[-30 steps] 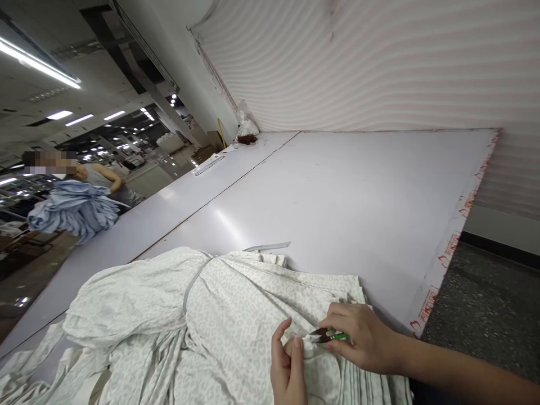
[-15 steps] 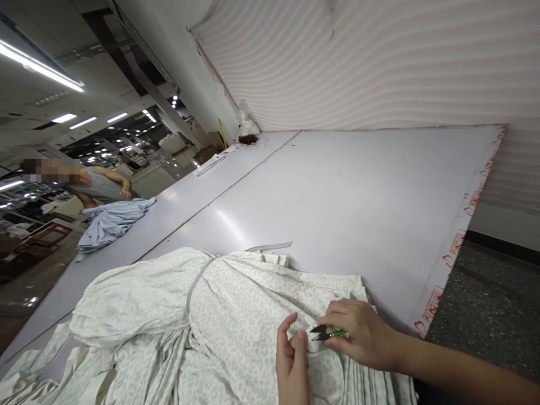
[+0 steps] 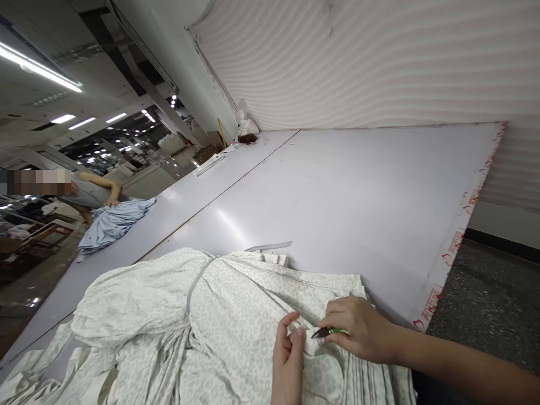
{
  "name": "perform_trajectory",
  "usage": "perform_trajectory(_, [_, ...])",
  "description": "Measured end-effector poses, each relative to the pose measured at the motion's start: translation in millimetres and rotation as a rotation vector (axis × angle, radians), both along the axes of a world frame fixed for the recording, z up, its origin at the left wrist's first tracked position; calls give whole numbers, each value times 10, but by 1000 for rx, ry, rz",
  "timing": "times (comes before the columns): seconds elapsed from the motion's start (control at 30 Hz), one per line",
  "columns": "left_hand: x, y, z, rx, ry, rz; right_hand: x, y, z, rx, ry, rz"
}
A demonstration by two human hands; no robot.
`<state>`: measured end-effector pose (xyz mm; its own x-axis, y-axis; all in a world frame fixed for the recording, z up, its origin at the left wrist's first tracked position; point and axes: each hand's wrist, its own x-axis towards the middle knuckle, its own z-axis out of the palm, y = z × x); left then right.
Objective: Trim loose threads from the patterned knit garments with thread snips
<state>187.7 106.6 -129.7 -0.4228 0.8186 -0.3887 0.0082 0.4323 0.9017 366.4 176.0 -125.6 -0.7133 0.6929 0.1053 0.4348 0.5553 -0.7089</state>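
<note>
Pale striped sheeting (image 3: 358,62) is rising behind the bench (image 3: 337,191), where someone is working close to the near edge. Green-handled snips (image 3: 323,332) are sitting over the right part of a pale, spotted garment bundle (image 3: 236,315), their long axis running sideways and their dark blades pointing left from the right hand (image 3: 354,329), which is grasping them. Just beyond the blade tips, the left hand (image 3: 287,354) is curving its fingers, forefinger raised and thumb beside a lifted fold of cloth; whether it is pinching that fold I cannot tell. So the blades are lying between the two hands, and the fold is resting at the tips, nearer the left thumb. Around the bundle's middle a grey tie (image 3: 194,284) is drawing the cloth in, layered edges fanning out on the right. Farther off, at the bench's left side, a co-worker (image 3: 95,191) is leaning over light-blue cloth (image 3: 113,222), and ceiling lights (image 3: 37,64) are glowing above a deep workroom.
</note>
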Motion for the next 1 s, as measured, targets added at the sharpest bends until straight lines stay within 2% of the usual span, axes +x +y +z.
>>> perform_trajectory(0.17, [18, 0, -7, -16, -7, -34, -27, 8, 7, -13, 9, 11])
perform_trajectory(0.23, [16, -19, 3, 19, 46, -44, -3, 12, 0, -68, 28, -25])
perform_trajectory(0.3, [-14, -43, 28, 170, 145, -12, 54, 15, -25, -170, 71, -89])
perform_trajectory(0.37, [-65, -55, 56, 342, 168, 87, 126, 11, -69, -280, 98, -176])
perform_trajectory(0.43, [-98, -34, 64, 415, 166, 137, 181, -2, -119, -347, 77, -263])
perform_trajectory(0.47, [-95, -10, 53, 410, 212, 67, 196, -11, -139, -361, 57, -295])
perform_trajectory(0.5, [-76, 21, 32, 394, 303, -79, 203, -20, -153, -368, 42, -318])
perform_trajectory(0.6, [51, 121, -78, 308, 717, -665, 210, -53, -138, -402, 56, -334])
perform_trajectory(0.63, [94, 143, -117, 280, 828, -793, 216, -68, -118, -430, 68, -330])
perform_trajectory(0.7, [138, 152, -177, 256, 948, -880, 232, -118, -74, -483, 77, -312])
perform_trajectory(0.8, [94, 76, -202, 255, 798, -823, 208, -249, -43, -505, 66, -319])
perform_trajectory(0.87, [51, -12, -190, 214, 637, -658, 124, -354, -60, -504, 49, -327])
perform_trajectory(0.93, [45, -104, -181, 224, 574, -466, 1, -436, -103, -518, 60, -323])
perform_trajectory(1.0, [78, -182, -187, 364, 643, -330, -112, -472, -155, -521, 147, -339])
